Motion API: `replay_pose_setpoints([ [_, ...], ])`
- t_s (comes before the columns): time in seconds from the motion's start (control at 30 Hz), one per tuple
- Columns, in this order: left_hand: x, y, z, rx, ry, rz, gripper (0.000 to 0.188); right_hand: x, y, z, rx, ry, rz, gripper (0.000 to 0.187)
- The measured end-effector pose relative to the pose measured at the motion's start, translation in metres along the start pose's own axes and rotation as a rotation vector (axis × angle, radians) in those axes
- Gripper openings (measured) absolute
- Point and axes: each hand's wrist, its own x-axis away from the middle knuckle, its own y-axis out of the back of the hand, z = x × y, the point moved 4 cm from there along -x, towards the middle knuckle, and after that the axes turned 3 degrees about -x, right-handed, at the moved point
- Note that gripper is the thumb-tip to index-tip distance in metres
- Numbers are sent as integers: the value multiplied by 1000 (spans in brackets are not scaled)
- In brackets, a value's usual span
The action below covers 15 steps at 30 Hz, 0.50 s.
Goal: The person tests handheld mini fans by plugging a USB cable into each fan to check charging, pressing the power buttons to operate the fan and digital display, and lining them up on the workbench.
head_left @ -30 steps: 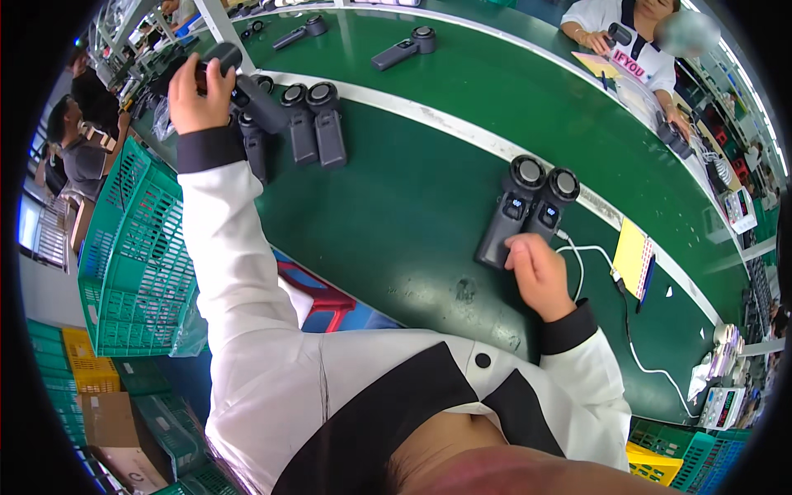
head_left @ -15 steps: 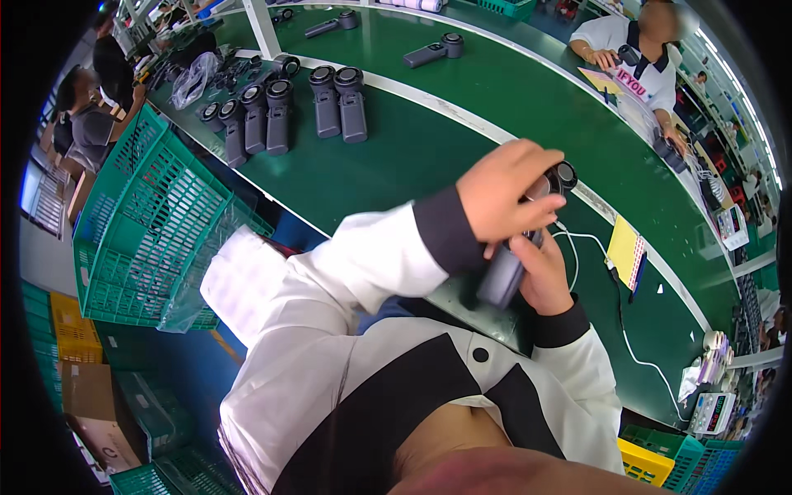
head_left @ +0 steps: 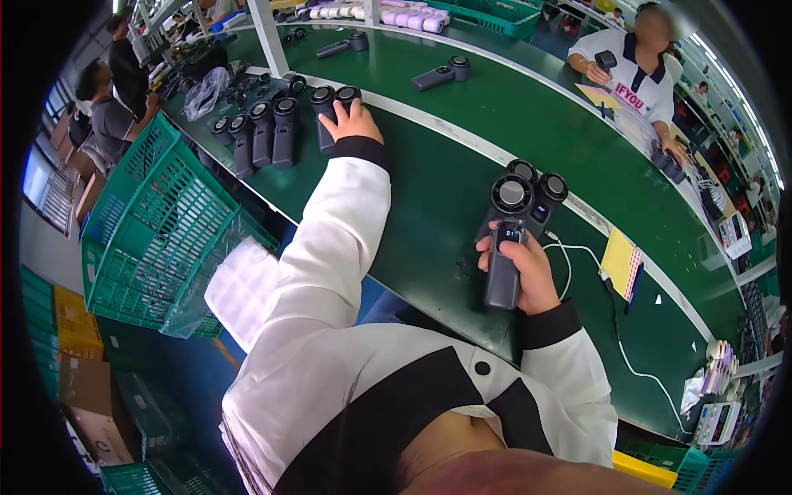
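My right hand [head_left: 532, 268] is closed round the handle of a dark grey handheld fan [head_left: 503, 276], thumb beside its small lit display. Its round head points up and away from me. Just behind it are two more grey fans [head_left: 551, 188], one also with a lit display. Over at the left, my left hand [head_left: 356, 128] has its fingers and thumb round the upper part of another fan [head_left: 347, 94], whose handle is mostly hidden. A matching fan [head_left: 322, 101] stands beside that one.
Several more grey fans [head_left: 283, 132] line the green table [head_left: 429, 198] at left, near a clear plastic bag [head_left: 206, 95]. A white cable [head_left: 582, 245] and yellow notepad [head_left: 619, 257] lie at right. Green crates [head_left: 157, 223] stand left of me. A co-worker [head_left: 635, 74] sits across.
My left hand has left the fan at my right hand and moved left to a fan in the row. The right-hand fan has tipped, so its head and display show.
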Motion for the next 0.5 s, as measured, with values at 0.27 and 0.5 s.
replay_pose_setpoints([
  [0.27, -17, -25, 38, 42, 133, 6, 33, -2, 2, -1, -167, -43, 86, 38],
  [0.5, -24, -51, 58, 100, 250, -61, 29, 1, 2, 2, -165, -36, 113, 39],
])
